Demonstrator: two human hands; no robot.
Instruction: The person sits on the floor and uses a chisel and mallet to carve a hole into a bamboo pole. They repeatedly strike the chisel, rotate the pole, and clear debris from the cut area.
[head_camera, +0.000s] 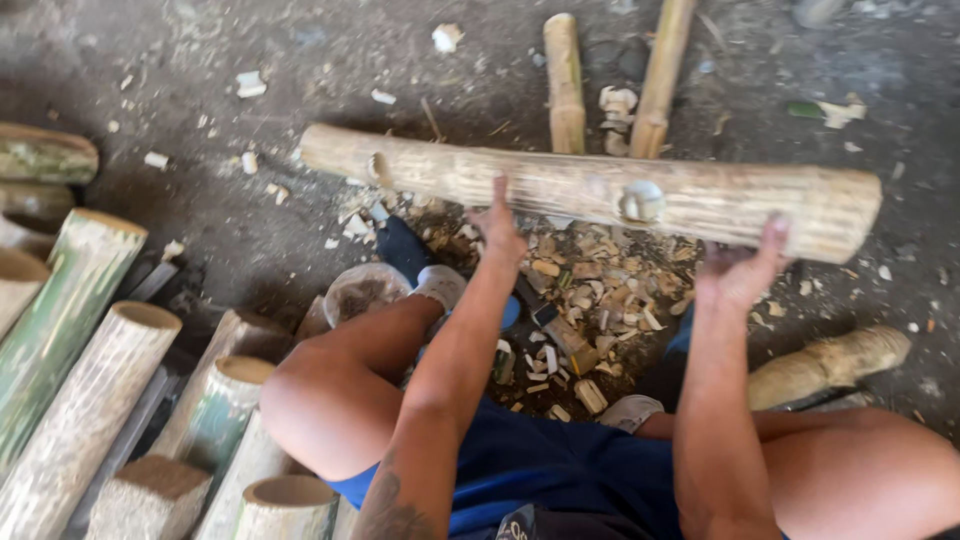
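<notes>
A long scraped bamboo pole (590, 190) lies crosswise in front of me, with a knob at its middle. My left hand (497, 222) reaches out with fingers apart and touches its near side around the centre. Toward the pole's right end, my right hand (745, 268) is open under and against it. Neither hand is closed around the pole. My bare knees and blue shorts (560, 470) fill the bottom of the view.
Several cut bamboo sections (90, 340) lie stacked at the left. Two thinner bamboo sticks (565, 80) lie beyond the pole. Wood chips (590, 290) litter the dirt floor between my feet. A short bamboo piece (830, 365) rests at the right.
</notes>
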